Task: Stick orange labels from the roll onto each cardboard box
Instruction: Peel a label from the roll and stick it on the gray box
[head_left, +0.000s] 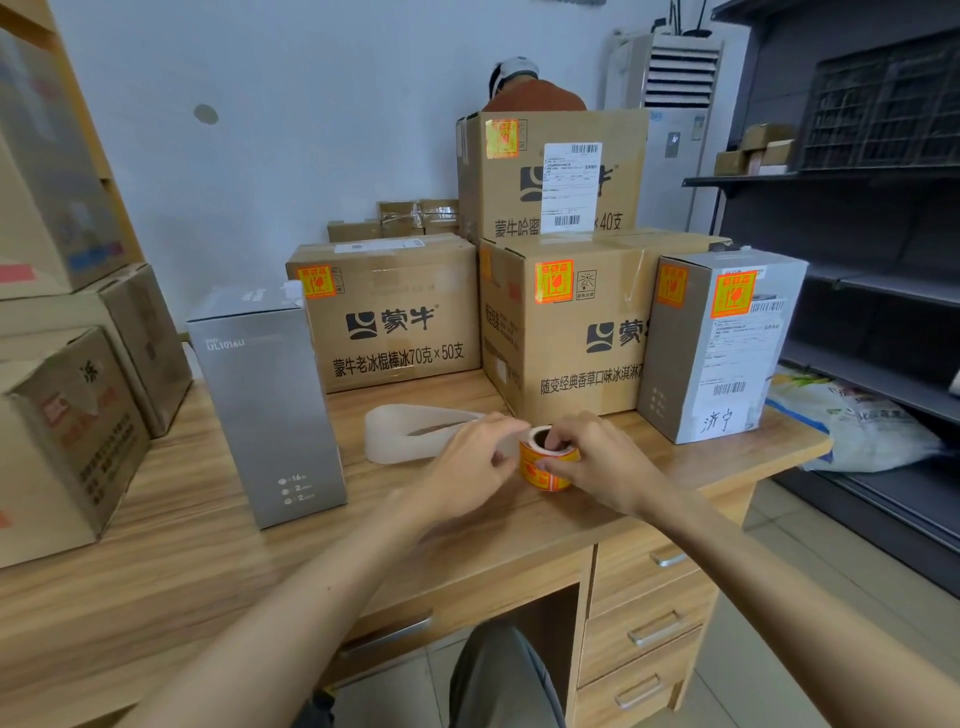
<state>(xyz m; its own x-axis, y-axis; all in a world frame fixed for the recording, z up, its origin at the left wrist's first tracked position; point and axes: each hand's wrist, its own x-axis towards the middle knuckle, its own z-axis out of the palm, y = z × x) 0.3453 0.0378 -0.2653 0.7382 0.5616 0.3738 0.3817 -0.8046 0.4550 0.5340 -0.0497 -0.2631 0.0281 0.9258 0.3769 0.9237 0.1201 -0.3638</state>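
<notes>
On the wooden table the roll of orange labels sits between our two grips. Our right grip grasps it, fingers in the core and thumb on the outer wrap. Our left grip curls against the roll's other side; we cannot tell whether it pinches anything. Just beyond it loops a white backing strip. Behind both grips stand cardboard boxes, the nearest bearing an orange label. A tall grey box stands left of our left grip.
</notes>
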